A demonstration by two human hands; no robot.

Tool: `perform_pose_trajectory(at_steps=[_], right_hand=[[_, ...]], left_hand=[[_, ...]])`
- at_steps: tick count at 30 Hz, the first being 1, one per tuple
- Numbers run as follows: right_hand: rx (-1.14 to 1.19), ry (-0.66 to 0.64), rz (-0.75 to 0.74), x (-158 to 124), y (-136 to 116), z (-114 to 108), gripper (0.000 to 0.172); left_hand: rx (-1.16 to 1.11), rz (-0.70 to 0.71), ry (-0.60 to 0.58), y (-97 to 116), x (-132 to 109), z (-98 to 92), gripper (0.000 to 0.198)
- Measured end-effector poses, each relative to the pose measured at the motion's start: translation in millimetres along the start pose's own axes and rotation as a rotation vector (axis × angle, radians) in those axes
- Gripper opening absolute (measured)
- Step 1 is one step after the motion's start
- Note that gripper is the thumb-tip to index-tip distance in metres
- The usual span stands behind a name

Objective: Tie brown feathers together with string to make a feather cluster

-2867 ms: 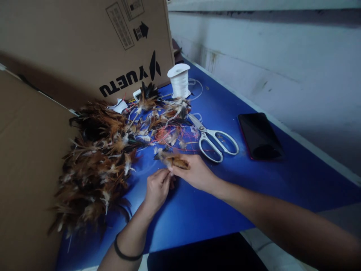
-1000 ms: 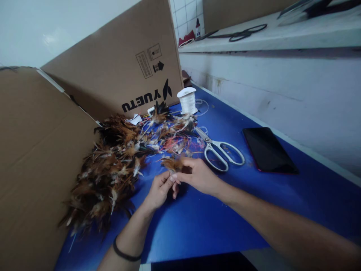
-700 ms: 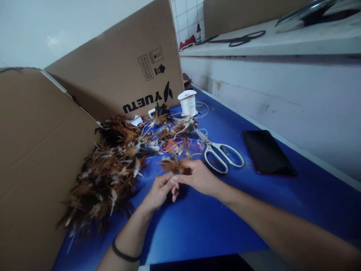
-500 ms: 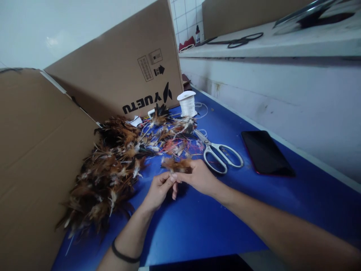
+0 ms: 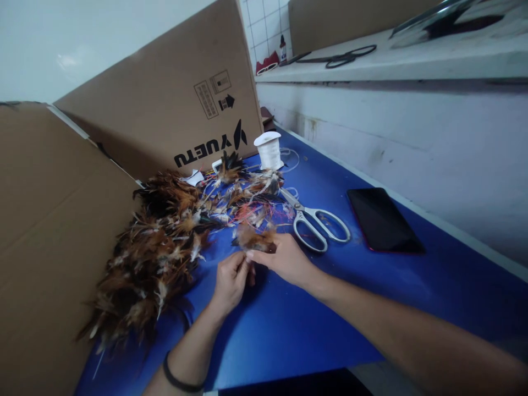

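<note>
Head view, bench entry. We record the right hand (image 5: 289, 261) with thumb and fingers closed around a small bundle of brown feathers (image 5: 254, 240), held just above the blue table top (image 5: 289, 324). The left hand (image 5: 230, 278) meets it from below, its fingertips (image 5: 243, 259) pinched together on the bundle's lower end; we cannot tell whether a thread also runs between them. A black band (image 5: 177, 378) circles the left wrist. A loose heap of brown, black and white feathers (image 5: 152, 253) lies to the left, against a brown cardboard box (image 5: 165, 104). White-handled metal scissors (image 5: 315, 224) lie just beside the right hand; a white thread spool (image 5: 268, 149) stands behind; a black phone (image 5: 381, 220) lies well to the right.
</note>
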State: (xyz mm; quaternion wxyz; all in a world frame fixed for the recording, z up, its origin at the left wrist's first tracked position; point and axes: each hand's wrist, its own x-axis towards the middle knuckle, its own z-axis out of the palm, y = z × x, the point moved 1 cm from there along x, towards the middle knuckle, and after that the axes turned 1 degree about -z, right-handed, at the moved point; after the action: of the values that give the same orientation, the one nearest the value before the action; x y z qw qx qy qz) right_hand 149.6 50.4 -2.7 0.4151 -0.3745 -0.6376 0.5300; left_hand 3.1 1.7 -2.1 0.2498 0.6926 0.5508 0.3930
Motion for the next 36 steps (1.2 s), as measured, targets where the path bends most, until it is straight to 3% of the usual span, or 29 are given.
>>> perform_pose_trajectory(at_steps=[5,11,14,19,29,36], right_hand=[[0.079,-0.04,-0.031,4,-5,-5,0.019],[0.032,-0.033,-0.065,5,-7,-8,0.013],[-0.132,-0.021,-0.148,-1,-11,-5,0.006],[-0.364,0.02,-0.378,-11,-17,0,0.011],[-0.423,0.162,-0.253,-6,-15,3,0.02],[-0.375,0.162,-0.205,-4,-13,3,0.025]], left_hand=[[-0.174,-0.126,0.03,-1,1,-4.7,0.032],[-0.205,-0.141,0.026,-6,2,-5.0,0.032],[-0.105,-0.108,0.04,-7,2,-4.1,0.032],[0.229,0.052,0.178,-3,2,-3.1,0.024],[0.505,0.288,0.206,-6,-1,4.0,0.027],[0.327,0.182,0.146,-4,-1,2.6,0.025]])
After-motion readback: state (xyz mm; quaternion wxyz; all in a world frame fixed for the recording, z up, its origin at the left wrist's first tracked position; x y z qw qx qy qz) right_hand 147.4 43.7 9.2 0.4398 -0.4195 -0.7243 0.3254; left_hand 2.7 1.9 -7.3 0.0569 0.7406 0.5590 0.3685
